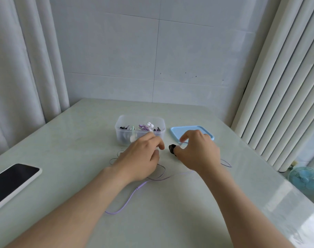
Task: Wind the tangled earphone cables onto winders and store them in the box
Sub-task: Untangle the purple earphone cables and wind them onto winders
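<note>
On a pale table (67,151), just in front of the clear box (120,135), the right hand (199,153) pinches a dark winder (172,149) at its thumb. The purple earphone cable (129,199) trails under both wrists. The left hand (140,158) is curled just beside the winder — whether it grips anything cannot be told.

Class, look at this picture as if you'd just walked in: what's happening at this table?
A person is working on a purple earphone cable that lies loose across the table. The right hand grips a dark winder. The left hand, fingers curled, is close beside it, though what it pinches is unclear. The clear box behind holds several small items, and a blue lid lies beside it.
</note>
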Motion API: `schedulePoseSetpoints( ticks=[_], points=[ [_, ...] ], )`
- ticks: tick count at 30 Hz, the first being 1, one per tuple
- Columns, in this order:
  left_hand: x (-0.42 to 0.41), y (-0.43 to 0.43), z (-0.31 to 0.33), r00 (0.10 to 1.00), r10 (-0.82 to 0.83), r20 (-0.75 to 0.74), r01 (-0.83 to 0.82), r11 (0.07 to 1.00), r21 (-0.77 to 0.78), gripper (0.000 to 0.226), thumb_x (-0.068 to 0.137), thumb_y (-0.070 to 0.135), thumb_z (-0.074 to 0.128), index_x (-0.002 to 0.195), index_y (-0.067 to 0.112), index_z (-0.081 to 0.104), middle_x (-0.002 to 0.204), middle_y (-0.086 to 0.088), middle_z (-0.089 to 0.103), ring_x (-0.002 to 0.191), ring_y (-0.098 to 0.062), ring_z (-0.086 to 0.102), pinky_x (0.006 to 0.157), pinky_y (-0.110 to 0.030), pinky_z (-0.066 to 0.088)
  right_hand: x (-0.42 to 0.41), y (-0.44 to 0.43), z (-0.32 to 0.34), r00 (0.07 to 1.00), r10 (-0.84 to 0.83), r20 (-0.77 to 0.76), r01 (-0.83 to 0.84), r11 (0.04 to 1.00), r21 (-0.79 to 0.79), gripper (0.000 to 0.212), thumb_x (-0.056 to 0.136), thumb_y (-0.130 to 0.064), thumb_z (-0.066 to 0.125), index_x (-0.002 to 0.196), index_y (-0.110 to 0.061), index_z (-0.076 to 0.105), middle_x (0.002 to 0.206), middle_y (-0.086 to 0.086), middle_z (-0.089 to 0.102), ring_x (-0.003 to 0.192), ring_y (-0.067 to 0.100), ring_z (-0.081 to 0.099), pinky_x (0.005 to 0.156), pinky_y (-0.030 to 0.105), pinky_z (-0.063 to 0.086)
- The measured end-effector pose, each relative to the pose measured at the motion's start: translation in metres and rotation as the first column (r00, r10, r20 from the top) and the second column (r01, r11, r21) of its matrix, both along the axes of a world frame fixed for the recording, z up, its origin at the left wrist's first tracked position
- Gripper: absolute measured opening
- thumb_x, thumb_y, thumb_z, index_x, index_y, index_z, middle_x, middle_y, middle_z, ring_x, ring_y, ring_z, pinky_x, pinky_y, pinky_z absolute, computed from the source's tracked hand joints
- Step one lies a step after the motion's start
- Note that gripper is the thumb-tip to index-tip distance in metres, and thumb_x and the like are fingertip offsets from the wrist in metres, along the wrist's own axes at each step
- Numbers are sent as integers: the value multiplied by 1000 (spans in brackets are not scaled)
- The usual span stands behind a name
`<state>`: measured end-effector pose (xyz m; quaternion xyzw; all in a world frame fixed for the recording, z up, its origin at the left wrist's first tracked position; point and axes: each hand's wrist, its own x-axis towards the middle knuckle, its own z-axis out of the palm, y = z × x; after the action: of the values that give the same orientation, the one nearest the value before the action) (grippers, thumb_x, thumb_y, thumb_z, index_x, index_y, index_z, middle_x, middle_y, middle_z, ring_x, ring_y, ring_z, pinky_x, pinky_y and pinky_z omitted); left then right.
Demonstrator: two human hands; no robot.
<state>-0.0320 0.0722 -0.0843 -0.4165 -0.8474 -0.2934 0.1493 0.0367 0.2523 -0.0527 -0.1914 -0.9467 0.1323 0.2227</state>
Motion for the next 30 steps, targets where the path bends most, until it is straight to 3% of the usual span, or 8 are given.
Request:
schedulePoseSetpoints(
  ticks=[2, 7, 10, 14, 17, 22, 25, 30],
  points=[
    [0, 0, -1, 1000, 2, 19, -2, 1000, -15, 21, 101, 15, 52, 112, 25, 67, 111, 11, 57, 95, -8, 57, 85, -30, 48, -1, 2, -4, 995, -51, 90, 48, 998, 31, 41, 88, -56, 65, 101, -17, 66, 87, -4, 62, 86, 25, 61, 61, 30, 38],
    [-2, 1, -2, 1000, 7, 22, -8, 1000, 31, 17, 100, 14, 56, 102, 22, 71, 92, 12, 56, 82, -6, 53, 77, -26, 44, -3, 4, -9, 991, -21, 133, 10, 997, 81, 25, 82, -39, 65, 94, -17, 67, 82, -1, 59, 76, 27, 60, 52, 27, 30],
    [-1, 2, 2, 999, 12, 46, -19, 989, 149, 9, 102, 22, 57, 100, 22, 65, 94, 11, 55, 81, -5, 53, 78, -31, 47, -4, -2, -7, 987, 162, 9, -162, 986, 41, 22, 88, -46, 67, 100, -29, 73, 74, -10, 59, 81, 22, 60, 52, 29, 33],
    [3, -2, 7, 996, 32, 85, -51, 972, 231, 12, 106, 34, 47, 112, 26, 53, 111, 8, 43, 84, -6, 58, 80, -30, 47, -3, -8, -4, 885, 453, -109, -449, 891, 60, 12, 90, -46, 73, 99, -39, 73, 52, -9, 44, 57, 13, 45, 61, 36, 47],
    [-2, -4, 8, 994, 58, 89, -75, 976, 203, 18, 107, 31, 41, 108, 24, 58, 111, 6, 44, 91, -10, 58, 83, -29, 46, -1, -12, -4, 812, 573, -111, -571, 819, 47, 20, 90, -38, 77, 108, -44, 72, 62, -8, 53, 66, 14, 51, 67, 36, 50],
    [-3, -1, 12, 951, 28, 308, -81, 984, 161, 36, 96, 28, 34, 82, 18, 65, 72, 2, 66, 75, -20, 62, 73, -43, 53, -3, -15, -5, 746, 644, -171, -633, 765, 121, 15, 91, -29, 78, 103, -38, 76, 79, -13, 58, 81, 14, 49, 79, 29, 45],
    [-2, 3, 13, 856, -39, 516, -113, 959, 260, 38, 98, 24, 35, 93, 18, 72, 72, 2, 69, 66, -15, 58, 63, -35, 46, -5, -14, -8, 763, 596, -250, -585, 801, 126, 28, 91, -15, 70, 109, -35, 77, 85, -15, 64, 84, 13, 49, 78, 20, 40],
    [1, 3, 19, 508, -322, 799, -210, 853, 477, 34, 107, 5, 39, 116, 3, 71, 90, -12, 71, 70, -23, 63, 59, -31, 52, -8, -13, -6, 770, 452, -450, -490, 871, 36, 37, 106, -5, 47, 136, -21, 63, 94, -18, 74, 89, 16, 56, 78, 32, 46]
  ],
)
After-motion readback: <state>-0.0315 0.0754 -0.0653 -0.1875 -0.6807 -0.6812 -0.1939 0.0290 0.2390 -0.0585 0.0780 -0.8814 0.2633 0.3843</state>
